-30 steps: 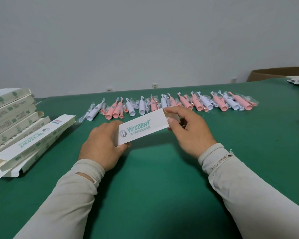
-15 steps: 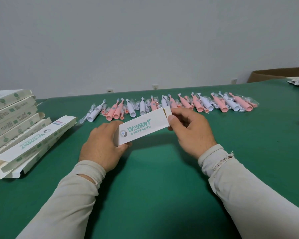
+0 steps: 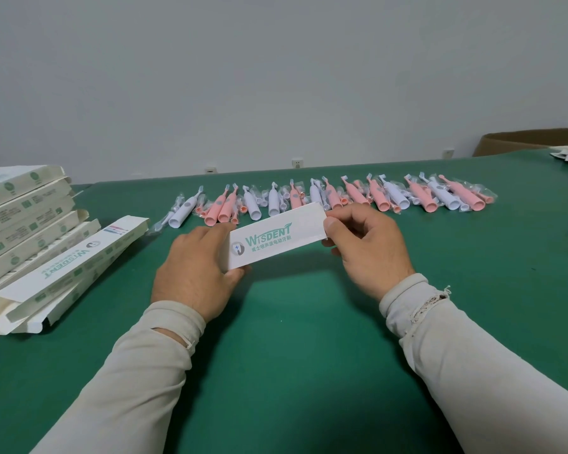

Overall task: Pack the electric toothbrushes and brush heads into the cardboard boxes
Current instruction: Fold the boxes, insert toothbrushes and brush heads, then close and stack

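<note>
Box [image 3: 276, 239] held above counter [image 3: 309, 322], just in front of toothbrush row [image 3: 335, 199]: left hand [image 3: 194, 267] wraps its near end, right hand [image 3: 368, 244] pinches far end, likely steadying it to work that end's flap.

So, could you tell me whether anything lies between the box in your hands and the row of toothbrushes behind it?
Nothing visible does. The box, gripped by the left hand and the right hand, sits just in front of the toothbrushes; only bare green table shows nearby. The stack of boxes lies off to the left.
</note>
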Tool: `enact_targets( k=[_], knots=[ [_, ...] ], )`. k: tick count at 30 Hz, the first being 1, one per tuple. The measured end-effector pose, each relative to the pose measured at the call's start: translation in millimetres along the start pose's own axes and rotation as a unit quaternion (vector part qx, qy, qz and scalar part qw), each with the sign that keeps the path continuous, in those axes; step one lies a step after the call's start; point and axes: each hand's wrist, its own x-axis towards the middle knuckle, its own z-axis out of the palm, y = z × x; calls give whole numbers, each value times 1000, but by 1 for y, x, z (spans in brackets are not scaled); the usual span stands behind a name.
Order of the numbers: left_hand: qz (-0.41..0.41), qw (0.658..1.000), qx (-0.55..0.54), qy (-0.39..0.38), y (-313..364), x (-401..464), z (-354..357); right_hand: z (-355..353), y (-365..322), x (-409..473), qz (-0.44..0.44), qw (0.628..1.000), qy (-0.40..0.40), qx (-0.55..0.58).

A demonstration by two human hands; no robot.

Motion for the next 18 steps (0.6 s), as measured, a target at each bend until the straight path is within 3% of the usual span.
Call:
enact_targets(
  k=[9,15,18],
  knots=[
    [13,999,-41,-9,1,0,7,5,4,-2,4,999,-32,15],
    [70,985,-157,-23,8,-5,15,4,9,6,104,982,94,128],
    [72,973,-218,-14,20,-10,18,9,6,2,176,965,53,187]
  ],
)
